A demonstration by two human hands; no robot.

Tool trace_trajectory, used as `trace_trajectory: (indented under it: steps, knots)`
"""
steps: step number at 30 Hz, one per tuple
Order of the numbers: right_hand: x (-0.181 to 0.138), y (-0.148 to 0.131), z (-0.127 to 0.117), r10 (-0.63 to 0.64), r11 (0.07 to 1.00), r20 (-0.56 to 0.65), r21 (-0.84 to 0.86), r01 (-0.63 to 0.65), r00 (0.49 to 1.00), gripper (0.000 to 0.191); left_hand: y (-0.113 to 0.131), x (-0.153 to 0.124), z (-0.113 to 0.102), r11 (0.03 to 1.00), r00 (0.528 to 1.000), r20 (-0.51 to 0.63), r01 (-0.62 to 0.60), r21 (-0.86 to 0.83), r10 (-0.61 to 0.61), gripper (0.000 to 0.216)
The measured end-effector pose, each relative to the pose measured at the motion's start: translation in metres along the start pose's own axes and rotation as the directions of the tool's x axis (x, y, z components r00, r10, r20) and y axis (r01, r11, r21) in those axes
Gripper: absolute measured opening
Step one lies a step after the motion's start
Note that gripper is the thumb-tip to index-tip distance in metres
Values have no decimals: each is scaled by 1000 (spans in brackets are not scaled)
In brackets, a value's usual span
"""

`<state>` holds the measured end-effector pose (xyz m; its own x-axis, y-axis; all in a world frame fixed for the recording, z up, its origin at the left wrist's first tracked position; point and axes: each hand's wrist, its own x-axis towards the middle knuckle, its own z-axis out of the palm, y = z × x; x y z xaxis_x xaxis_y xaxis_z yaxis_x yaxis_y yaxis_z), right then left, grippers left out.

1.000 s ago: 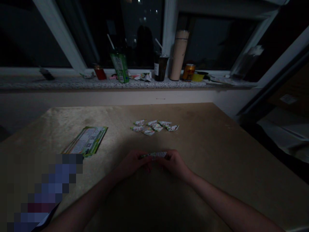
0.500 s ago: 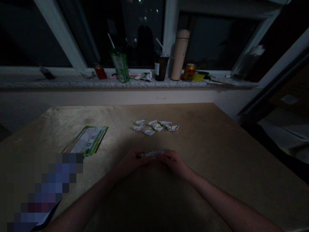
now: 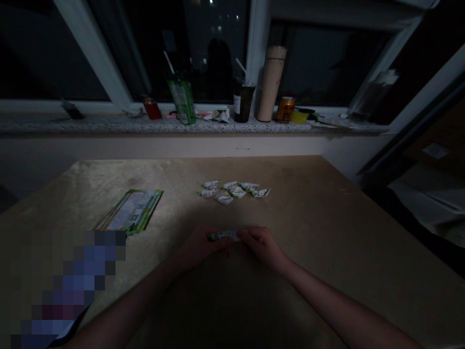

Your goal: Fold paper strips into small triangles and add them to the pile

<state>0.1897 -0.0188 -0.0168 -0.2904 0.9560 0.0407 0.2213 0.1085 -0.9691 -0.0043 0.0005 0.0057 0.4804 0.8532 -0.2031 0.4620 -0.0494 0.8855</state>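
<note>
In the head view, the left hand (image 3: 199, 244) and the right hand (image 3: 263, 244) have their fingers closed on 1 folded wrapper (image 3: 224, 235), held between them over the table (image 3: 308, 208). Beyond it, 7 small packets (image 3: 238, 192) lie clustered, some touching. Flat green sheets (image 3: 128, 212) lie to the left. The windowsill (image 3: 214, 128) bears 2 cups with straws (image 3: 184, 103) and a tall flask (image 3: 269, 89).

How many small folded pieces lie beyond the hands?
7. Far row: left piece, middle piece, right piece. Near row, left to right: first piece, second piece, third piece, fourth piece. More could be hidden beneath.
</note>
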Motion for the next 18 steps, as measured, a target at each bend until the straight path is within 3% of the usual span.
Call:
trace_trajectory:
  steps: [5, 10, 18]
  knots:
    - [0, 2, 1, -12, 1000, -81, 20, 14, 997, 59, 2, 1, 1, 999, 999, -29, 17, -49, -19, 31]
    - [2, 3, -6, 7, 995, -118, 104, 5, 993, 57, 3, -2, -3, 996, 998, -60, -12, -84, 7, 46]
    - [4, 5, -4, 63, 979, -149, 199, -32, 987, 51, 1, -1, 1, 987, 992, -122, -34, -160, 14, 43]
